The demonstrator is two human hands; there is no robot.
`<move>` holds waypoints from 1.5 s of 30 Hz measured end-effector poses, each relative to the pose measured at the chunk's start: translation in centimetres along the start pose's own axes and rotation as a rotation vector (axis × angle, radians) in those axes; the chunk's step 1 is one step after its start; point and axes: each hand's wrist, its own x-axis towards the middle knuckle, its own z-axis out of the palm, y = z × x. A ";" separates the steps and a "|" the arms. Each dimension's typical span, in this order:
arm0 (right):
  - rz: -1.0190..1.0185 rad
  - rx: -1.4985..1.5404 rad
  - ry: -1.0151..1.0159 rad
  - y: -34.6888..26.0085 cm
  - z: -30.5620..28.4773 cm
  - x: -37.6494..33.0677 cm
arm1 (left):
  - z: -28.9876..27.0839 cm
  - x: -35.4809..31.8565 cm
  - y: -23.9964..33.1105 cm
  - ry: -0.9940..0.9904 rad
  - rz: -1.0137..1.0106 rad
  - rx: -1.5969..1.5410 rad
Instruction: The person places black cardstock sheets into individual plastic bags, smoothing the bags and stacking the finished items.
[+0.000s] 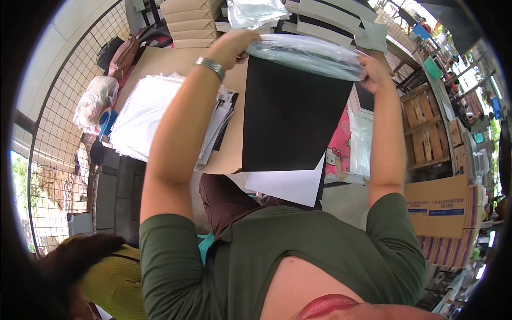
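Both arms reach out over a black board (296, 114) that lies before me on the brown board-covered table (152, 60). A clear plastic bag (306, 52) stretches across the far end of that board. My left hand (234, 49), with a metal band at its wrist, is closed on the bag's left end. At the bag's right end, my right hand (375, 74) pinches its corner. Whether the board's far edge lies inside the plastic or under it, I cannot tell. A white sheet (288, 184) sticks out below the board's near edge.
Left of the board lies a pile of white sheets (146, 114). Brown paper packs (191, 21) and more clear plastic (257, 12) sit at the back. Blue tape (108, 121) lies at the left edge. A person in a yellow-green top (114, 280) is close at lower left. Cartons (437, 205) stand right.
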 end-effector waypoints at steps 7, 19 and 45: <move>0.057 0.550 -0.634 1.8 -0.3 -8.9 | -2.4 -6.2 -3.0 -0.252 -0.202 -0.351; 0.365 0.365 -0.024 27.9 -1.1 -20.2 | -1.4 -13.6 -26.8 -0.329 -0.531 -0.344; -0.423 -0.549 -0.308 16.9 16.9 -7.9 | -1.1 -17.9 -24.7 0.490 0.009 -0.697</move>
